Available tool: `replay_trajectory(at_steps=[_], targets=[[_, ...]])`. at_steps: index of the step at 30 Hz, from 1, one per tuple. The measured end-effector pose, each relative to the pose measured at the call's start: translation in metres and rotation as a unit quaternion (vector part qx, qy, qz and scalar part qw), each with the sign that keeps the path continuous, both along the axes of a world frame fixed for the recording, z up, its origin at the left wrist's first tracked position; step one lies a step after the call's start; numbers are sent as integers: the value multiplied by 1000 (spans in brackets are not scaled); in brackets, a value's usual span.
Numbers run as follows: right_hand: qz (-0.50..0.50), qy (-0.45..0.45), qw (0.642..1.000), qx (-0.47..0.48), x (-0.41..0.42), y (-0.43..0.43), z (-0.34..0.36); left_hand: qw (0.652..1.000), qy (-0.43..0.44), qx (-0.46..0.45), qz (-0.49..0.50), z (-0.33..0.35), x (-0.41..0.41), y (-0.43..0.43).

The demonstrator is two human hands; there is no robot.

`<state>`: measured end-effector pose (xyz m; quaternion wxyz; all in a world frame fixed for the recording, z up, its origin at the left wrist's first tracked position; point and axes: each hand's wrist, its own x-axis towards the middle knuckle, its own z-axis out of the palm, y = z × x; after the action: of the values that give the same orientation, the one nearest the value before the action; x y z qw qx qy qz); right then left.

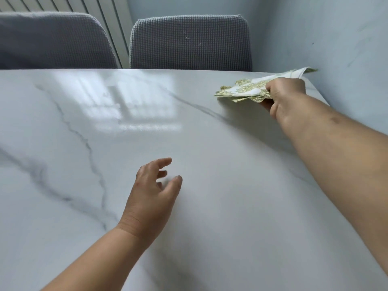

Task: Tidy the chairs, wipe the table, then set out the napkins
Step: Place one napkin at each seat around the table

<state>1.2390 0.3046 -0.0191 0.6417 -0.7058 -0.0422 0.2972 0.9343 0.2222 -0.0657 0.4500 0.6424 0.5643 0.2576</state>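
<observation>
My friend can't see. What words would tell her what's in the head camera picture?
A person's right hand holds a bunch of green-and-white napkins over the far right corner of a shiny white marble table. Their left hand hovers open nearer the middle, and two grey chairs stand behind the table.

Soft daylight, window glare on the table [134, 106]; napkins [247, 89] look slightly motion-blurred.

1. The glossy, grey-veined white table [231, 206] carried a window-shaped glare [134, 101] near its far edge.
2. Behind that edge stood a grey textured chair [190, 42] and, leftward, a second chair [52, 40].
3. A pale blue wall [346, 28] met the right edge — a white ribbed panel [100, 9] rose behind.
</observation>
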Motion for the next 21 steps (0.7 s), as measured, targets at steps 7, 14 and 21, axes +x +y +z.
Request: replay_trajectory(at_steps=[7,14,21], targets=[[219,90,957,167,-75,-44,46,840,-378,-352,169,16,-6,29],[409,151,896,87,-121,-107,14,702,-563,-435,9,44,-44,36],[400,-178,880,-184,-147,-139,-24,909,-241,-319,113,31,-74,17]])
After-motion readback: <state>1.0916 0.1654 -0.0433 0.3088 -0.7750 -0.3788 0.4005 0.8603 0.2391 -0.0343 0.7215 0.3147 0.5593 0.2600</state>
